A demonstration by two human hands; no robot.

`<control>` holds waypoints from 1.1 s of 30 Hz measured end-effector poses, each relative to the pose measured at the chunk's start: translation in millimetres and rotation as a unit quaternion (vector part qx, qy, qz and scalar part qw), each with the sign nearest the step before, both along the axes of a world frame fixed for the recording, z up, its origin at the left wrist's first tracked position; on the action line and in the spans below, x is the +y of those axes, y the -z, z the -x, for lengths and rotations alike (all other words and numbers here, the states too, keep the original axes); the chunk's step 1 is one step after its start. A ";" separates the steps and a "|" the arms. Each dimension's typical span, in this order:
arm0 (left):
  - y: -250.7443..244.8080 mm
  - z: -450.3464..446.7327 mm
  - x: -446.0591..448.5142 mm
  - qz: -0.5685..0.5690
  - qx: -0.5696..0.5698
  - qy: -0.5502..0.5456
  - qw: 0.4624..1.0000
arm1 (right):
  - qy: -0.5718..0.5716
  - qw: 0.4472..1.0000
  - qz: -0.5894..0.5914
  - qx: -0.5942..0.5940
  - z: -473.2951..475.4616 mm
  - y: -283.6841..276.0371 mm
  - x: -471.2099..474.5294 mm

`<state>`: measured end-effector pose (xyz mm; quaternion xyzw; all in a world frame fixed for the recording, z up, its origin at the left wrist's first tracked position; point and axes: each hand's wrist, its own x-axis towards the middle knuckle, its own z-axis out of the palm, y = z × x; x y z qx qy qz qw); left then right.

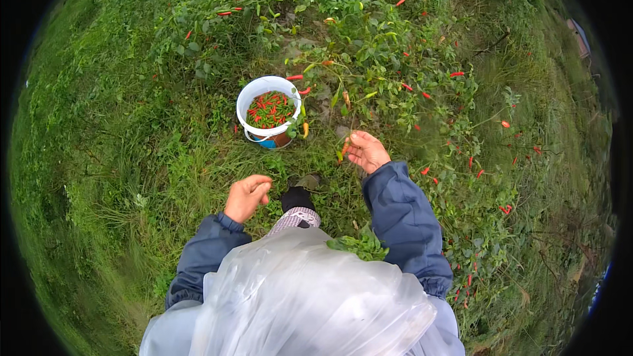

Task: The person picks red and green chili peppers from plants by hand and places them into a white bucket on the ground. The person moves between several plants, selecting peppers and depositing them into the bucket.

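My right hand [366,152] has its fingertips on an orange chili pepper [345,147], beside a chili plant with yellowing leaves. Whether that pepper still hangs from its stem is too small to tell. To the left, my left hand [247,199] hovers over the grass with fingers curled in; whatever may lie inside them is hidden. A white plastic bucket [251,93] stands upright on the ground ahead, partly filled with red and green chili peppers [269,110]. A yellow pepper [305,130] hangs just right of the bucket, and red ones [294,77] dangle by its rim.
Chili plants [376,49] with red and green fruit spread ahead and to the right. Tall grass [113,158] grows on the left. A clear plastic sheet [306,301] covers my front, and a green leafy sprig [363,244] shows at its edge. My shoe [309,181] is among weeds.
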<state>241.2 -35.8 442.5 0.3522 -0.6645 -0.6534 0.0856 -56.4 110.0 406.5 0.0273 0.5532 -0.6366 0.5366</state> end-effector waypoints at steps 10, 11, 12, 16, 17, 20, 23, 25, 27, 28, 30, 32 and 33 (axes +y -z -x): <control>29.1 184.6 -35.9 -0.274 -0.096 0.188 0.938 | 0.037 0.990 -0.048 0.125 21.8 -24.6 -49.6; 28.9 184.8 -35.0 -0.286 -0.079 0.177 0.938 | 0.043 0.990 -0.057 0.125 23.4 -26.1 -51.4; 29.1 185.2 -35.1 -0.289 -0.071 0.163 0.941 | 0.041 0.990 -0.054 0.126 25.4 -26.1 -54.3; 32.1 181.7 -32.7 -0.307 -0.010 0.070 0.949 | 0.065 0.993 -0.015 0.102 26.9 -19.3 -57.6; 33.1 179.9 -31.0 -0.299 0.009 0.043 0.953 | 0.077 0.993 -0.012 0.090 25.7 -17.2 -56.6; 34.2 174.1 -27.3 -0.308 -0.007 0.037 0.951 | 0.039 0.999 0.005 0.026 18.2 -14.6 -53.0; 33.7 168.9 -20.2 -0.203 0.008 0.047 0.978 | -0.037 0.999 -0.012 -0.034 8.2 -16.6 -47.6; 34.1 166.6 -15.9 -0.040 0.010 0.091 0.995 | -0.107 0.992 -0.060 -0.023 1.3 -17.2 -45.6; 35.2 163.9 -13.6 -0.017 0.002 0.067 0.998 | -0.115 0.993 -0.032 -0.026 -3.5 -16.9 -43.5; 36.1 162.9 -12.9 -0.028 0.003 0.056 0.998 | -0.111 0.993 -0.020 -0.028 -5.1 -16.2 -43.3; 37.8 161.9 -12.3 -0.031 -0.012 0.036 0.999 | -0.081 0.996 0.006 -0.045 -7.8 -14.6 -42.8; 39.0 160.9 -12.5 -0.147 0.038 0.021 0.988 | -0.066 0.994 0.032 -0.077 -10.3 -14.2 -41.9; 39.1 160.4 -12.5 -0.204 0.046 0.016 0.978 | -0.053 0.994 0.026 -0.094 -11.8 -14.5 -41.7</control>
